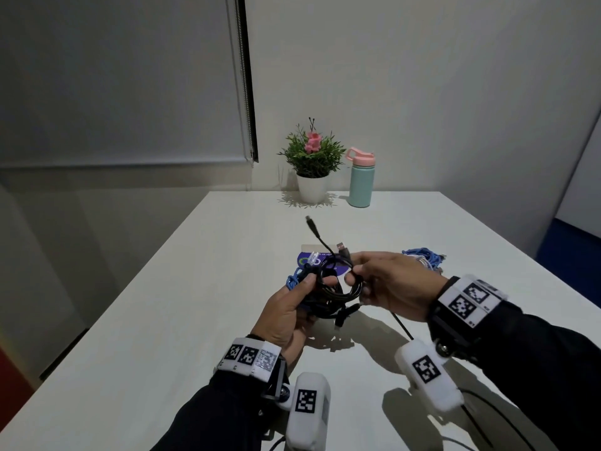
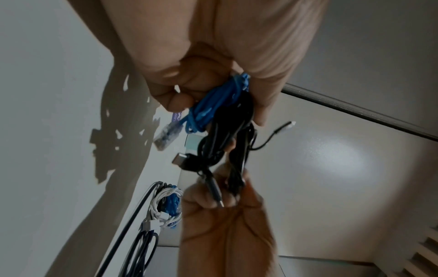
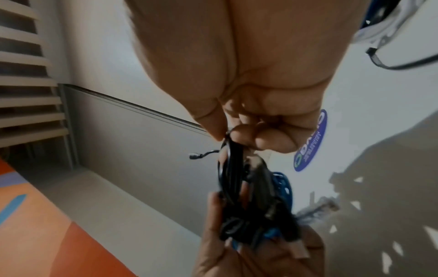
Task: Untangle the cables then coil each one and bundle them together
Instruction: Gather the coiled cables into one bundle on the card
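The white table [image 1: 162, 320] carries everything. Above its middle, the left hand [image 1: 286, 315] curls round a blue cable coil [image 1: 293, 281] and a bunch of black cables [image 1: 338, 288], while the right hand [image 1: 393, 284] pinches the black loops between thumb and fingertips. This looks like the bundling step; next, tucking the loose plug ends without loosening the coils. Right of the hands lies a second bundle [image 1: 422, 258]; at the table's far edge stand a potted plant [image 1: 313, 164] and a bottle [image 1: 361, 179], well clear.
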Demonstrator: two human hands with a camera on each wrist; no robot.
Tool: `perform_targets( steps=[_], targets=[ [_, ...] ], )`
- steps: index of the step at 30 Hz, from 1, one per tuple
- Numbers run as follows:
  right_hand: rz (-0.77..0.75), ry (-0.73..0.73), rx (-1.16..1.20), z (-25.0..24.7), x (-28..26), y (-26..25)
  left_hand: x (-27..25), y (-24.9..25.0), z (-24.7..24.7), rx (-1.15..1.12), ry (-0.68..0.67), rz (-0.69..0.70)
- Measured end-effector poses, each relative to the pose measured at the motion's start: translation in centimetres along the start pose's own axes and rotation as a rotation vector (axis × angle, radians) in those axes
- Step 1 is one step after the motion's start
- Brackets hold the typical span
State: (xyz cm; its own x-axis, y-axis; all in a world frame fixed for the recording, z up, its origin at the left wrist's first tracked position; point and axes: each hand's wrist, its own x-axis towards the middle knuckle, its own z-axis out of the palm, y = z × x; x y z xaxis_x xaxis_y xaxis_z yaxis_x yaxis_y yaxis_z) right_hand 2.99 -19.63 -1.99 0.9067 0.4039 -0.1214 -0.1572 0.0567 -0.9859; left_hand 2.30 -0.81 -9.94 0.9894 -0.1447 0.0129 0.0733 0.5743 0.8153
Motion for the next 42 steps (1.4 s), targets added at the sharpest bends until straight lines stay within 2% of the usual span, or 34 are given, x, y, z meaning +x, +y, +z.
perform_targets(
  steps=[3,6,9,12,15,19,23,25,28,30,32,34,37,39,42],
  targets=[
    [0.073,0.010,-0.087,0.5,0.8,1.1,-0.1,0.0,0.0,-0.030,-0.024,-0.003],
    [0.080,0.022,-0.097,0.7,1.4,1.6,-0.1,0.1,0.3,0.014,-0.042,0.007],
    [0.033,0.006,-0.161,1.1,1.7,1.7,-0.6,0.1,0.6,0.019,-0.103,-0.085],
    [-0.031,0.033,-0.389,1.2,1.9,1.6,-0.8,0.0,0.7,0.101,-0.045,-0.102],
    [-0.067,0.081,-0.620,1.0,2.0,1.1,-0.6,-0.2,0.9,0.019,0.009,-0.046],
    [-0.037,0.054,-0.776,0.9,1.9,0.8,-0.5,-0.4,1.2,-0.156,-0.038,-0.064],
    [0.042,-0.011,-1.010,-0.5,1.6,-0.3,-0.3,-0.8,1.2,-0.062,-0.059,-0.059],
    [0.029,0.071,-1.075,-2.4,1.5,-1.5,0.0,-0.8,1.1,-0.032,-0.041,-0.080],
    [-0.081,0.377,-1.366,-6.6,2.0,-3.5,0.3,-0.8,1.0,-0.043,-0.031,-0.098],
    [-0.008,0.482,-1.568,-9.3,2.6,-3.9,0.4,-0.9,0.9,-0.030,-0.014,-0.076],
    [0.139,0.479,-1.681,-11.0,3.1,-3.5,0.5,-1.1,0.8,-0.033,-0.016,-0.066],
    [0.209,0.440,-1.698,-11.3,3.4,-3.0,0.5,-1.2,0.8,-0.033,-0.015,-0.048],
    [0.197,0.448,-1.665,-10.9,3.5,-2.5,0.4,-1.1,0.9,-0.058,-0.015,-0.032],
    [0.135,0.464,-1.638,-10.6,3.0,-2.9,0.4,-1.0,0.9,-0.078,-0.011,-0.030],
    [-0.059,0.485,-1.414,-10.2,1.6,-3.9,0.4,-0.9,0.8,-0.095,0.013,-0.043]
  ],
)
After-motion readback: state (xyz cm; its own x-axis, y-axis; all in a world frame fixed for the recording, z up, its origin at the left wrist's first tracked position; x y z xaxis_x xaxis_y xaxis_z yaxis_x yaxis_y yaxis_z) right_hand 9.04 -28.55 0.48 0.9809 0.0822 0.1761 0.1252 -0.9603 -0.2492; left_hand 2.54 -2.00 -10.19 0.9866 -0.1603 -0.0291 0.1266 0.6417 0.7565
